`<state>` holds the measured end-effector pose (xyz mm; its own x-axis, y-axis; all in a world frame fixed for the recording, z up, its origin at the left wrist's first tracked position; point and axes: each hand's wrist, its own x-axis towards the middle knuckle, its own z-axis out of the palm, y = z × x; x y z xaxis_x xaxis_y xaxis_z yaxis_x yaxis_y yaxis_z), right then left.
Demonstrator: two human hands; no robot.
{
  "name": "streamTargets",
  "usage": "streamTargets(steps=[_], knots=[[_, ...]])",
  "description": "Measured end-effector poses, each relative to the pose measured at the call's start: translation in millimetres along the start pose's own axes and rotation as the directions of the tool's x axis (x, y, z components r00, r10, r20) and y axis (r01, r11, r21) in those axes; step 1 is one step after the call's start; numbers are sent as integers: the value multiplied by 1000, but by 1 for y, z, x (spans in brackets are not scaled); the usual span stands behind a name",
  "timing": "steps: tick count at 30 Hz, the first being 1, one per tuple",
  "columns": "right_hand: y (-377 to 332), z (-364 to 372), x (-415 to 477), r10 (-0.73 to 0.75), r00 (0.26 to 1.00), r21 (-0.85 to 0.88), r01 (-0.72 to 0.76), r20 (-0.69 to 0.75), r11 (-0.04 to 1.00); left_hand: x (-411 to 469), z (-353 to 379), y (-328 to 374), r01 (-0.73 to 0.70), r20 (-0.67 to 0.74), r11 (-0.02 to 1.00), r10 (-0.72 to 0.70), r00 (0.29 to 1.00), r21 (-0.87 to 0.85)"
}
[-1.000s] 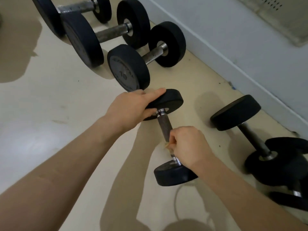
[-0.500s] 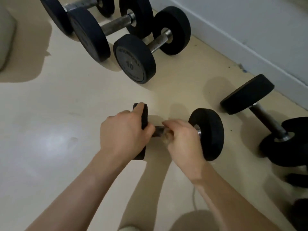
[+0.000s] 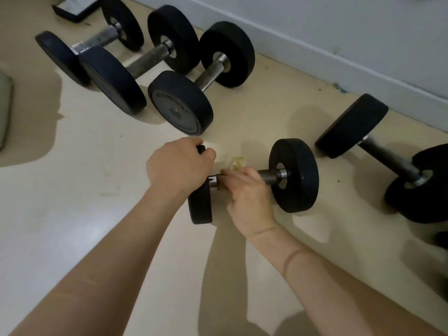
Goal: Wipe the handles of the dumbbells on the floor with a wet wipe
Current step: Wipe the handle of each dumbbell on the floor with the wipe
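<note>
A small black dumbbell (image 3: 294, 175) lies across the cream floor in the middle of the view. My left hand (image 3: 177, 166) grips the top of its left weight plate (image 3: 200, 207). Its metal handle (image 3: 270, 175) shows between my hands and the right plate. My right hand (image 3: 247, 190) is wrapped round the handle, holding a yellowish wet wipe (image 3: 236, 163) against it; a corner of the wipe sticks out above the fingers.
Three bigger dumbbells (image 3: 179, 103) lie side by side at the back left. Another dumbbell (image 3: 388, 154) lies at the right near the white baseboard (image 3: 315, 49). A grey pad edge (image 3: 4, 107) shows at the far left.
The small dumbbell was turned from pointing away from me to lying crosswise. My right hand then slid along the handle toward the left plate, baring the handle's right end.
</note>
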<state>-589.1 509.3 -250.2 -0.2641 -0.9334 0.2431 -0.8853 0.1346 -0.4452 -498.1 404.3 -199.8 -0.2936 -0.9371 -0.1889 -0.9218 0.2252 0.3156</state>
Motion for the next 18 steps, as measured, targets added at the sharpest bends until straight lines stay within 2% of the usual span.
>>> streamTargets(steps=[2, 4, 5, 7, 9, 11, 14, 18], knots=[[2, 2, 2, -60, 997, -3, 61, 51, 998, -3, -1, -2, -79, -113, 996, 84, 990, 48], [22, -8, -2, 2, 999, -59, 0, 33, 998, -13, 2, -10, -270, -234, 954, 294, 927, 131], [30, -14, -6, 80, 997, -82, -80, -9, 993, -21, 7, -14, -356, -235, 920, 387, 892, 163], [29, -16, -9, 225, 969, -114, -237, -103, 965, -35, 19, -20, -440, -123, 877, 467, 876, 194], [6, -3, -2, 226, 968, -92, -236, -106, 967, -39, 28, -22, -450, -47, 870, 468, 882, 201], [-14, 12, 8, 115, 992, -35, -117, -60, 992, -28, 26, -20, -453, -59, 866, 474, 878, 213], [10, 7, 15, 25, 999, -92, -22, 36, 996, -5, 13, -12, -404, -8, 904, 409, 912, 140], [41, -12, 11, 131, 990, -184, -137, -46, 973, 14, 7, -4, -341, 48, 939, 339, 940, 49]])
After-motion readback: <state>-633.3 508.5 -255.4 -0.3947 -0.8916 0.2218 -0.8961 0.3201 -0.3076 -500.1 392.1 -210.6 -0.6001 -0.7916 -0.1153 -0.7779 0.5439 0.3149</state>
